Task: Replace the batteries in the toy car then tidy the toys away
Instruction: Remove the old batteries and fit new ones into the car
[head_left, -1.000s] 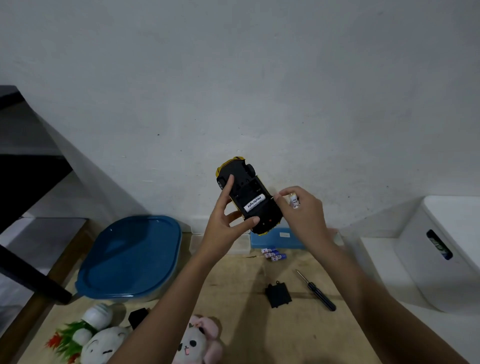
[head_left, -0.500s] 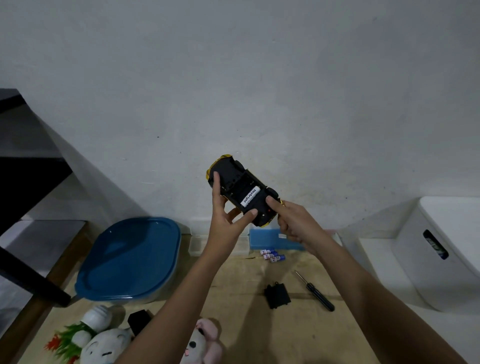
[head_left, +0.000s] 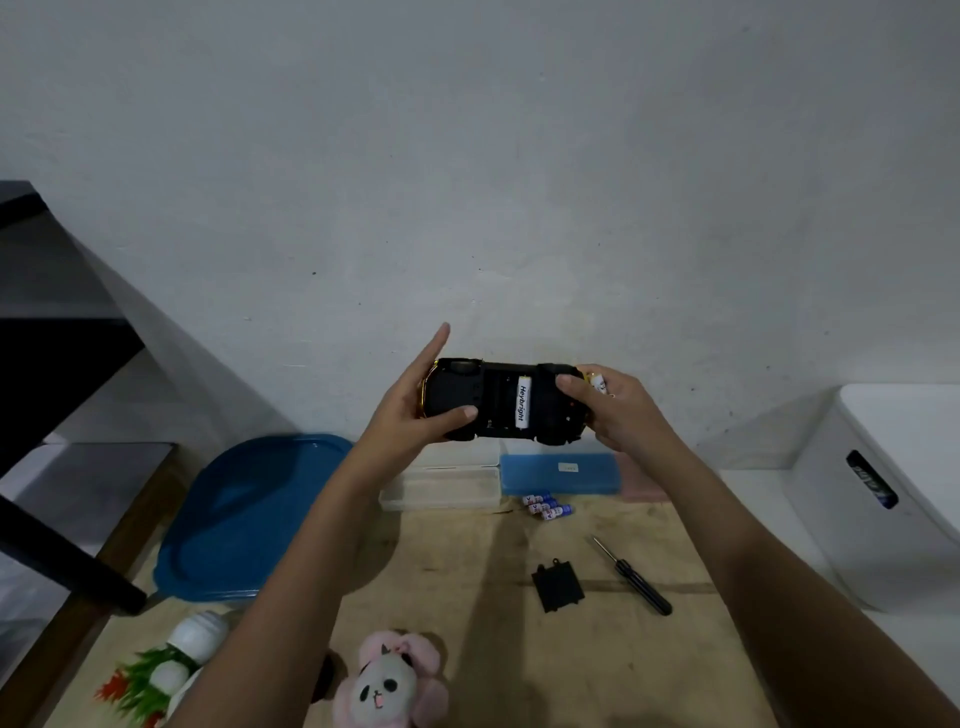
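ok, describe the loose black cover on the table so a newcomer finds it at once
On the wooden table, look nearer than the blue case and the three loose batteries by the wall. The cover lies flat just left of the screwdriver. It is the only squarish black plate there, with a small tab on its far edge, unlike the long thin screwdriver.

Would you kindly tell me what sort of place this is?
Probably a room at home: a plush panda, a blue-lidded tub and a white storage bin sit by a plain wall.
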